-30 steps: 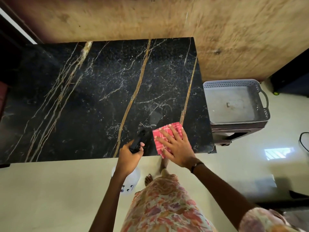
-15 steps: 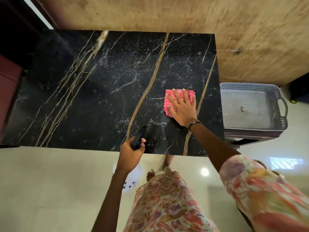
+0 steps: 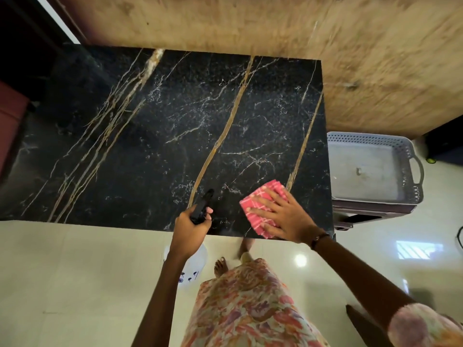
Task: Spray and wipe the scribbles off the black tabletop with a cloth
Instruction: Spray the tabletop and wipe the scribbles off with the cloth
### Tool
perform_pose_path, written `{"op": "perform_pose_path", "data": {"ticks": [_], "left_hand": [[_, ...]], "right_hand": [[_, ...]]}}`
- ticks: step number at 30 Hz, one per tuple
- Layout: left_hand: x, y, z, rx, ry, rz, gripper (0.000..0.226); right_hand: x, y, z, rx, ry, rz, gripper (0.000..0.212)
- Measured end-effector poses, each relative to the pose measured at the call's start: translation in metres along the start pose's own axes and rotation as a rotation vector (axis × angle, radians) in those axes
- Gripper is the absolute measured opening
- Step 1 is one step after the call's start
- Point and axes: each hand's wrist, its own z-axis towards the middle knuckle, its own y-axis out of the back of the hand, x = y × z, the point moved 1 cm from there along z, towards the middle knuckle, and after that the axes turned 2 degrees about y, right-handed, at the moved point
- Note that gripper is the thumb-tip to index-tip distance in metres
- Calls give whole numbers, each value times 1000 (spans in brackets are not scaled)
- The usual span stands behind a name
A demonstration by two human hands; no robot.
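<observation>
The black tabletop [image 3: 155, 146] has gold and white veins and fills the middle of the head view. A folded red checked cloth [image 3: 260, 199] lies flat near its front right corner. My right hand [image 3: 283, 216] presses on the cloth with fingers spread and straight. My left hand [image 3: 193, 229] grips the black trigger head of a spray bottle [image 3: 203, 206] at the table's front edge. The bottle's white body [image 3: 193, 266] hangs below my wrist. No scribbles stand out on the surface.
A grey perforated plastic basket [image 3: 411, 156] sits on a low stand just right of the table. A wooden wall [image 3: 250, 23] backs the table. Pale glossy floor tiles [image 3: 75, 284] run along the near side, where my feet stand.
My right hand has slid the cloth from the middle right of the table back toward the front edge. The left hand and bottle have stayed at the front edge.
</observation>
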Motion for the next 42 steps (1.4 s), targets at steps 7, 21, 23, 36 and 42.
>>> {"op": "perform_pose_path", "data": {"ticks": [7, 21, 23, 36, 42], "left_hand": [[8, 14, -12, -6, -27, 7, 19], [25, 25, -31, -5, -54, 49, 19], [24, 25, -33, 4, -58, 45, 20], [2, -6, -43, 161, -95, 116, 17], [-21, -40, -38, 202, -128, 167, 19]], "right_hand": [[-25, 17, 69, -1, -474, 115, 57], [98, -3, 58, -8, -67, 57, 52], [82, -4, 31, -3, -112, 59, 52], [10, -3, -69, -9, -691, 187, 54], [30, -16, -90, -120, -884, 272, 54]]}}
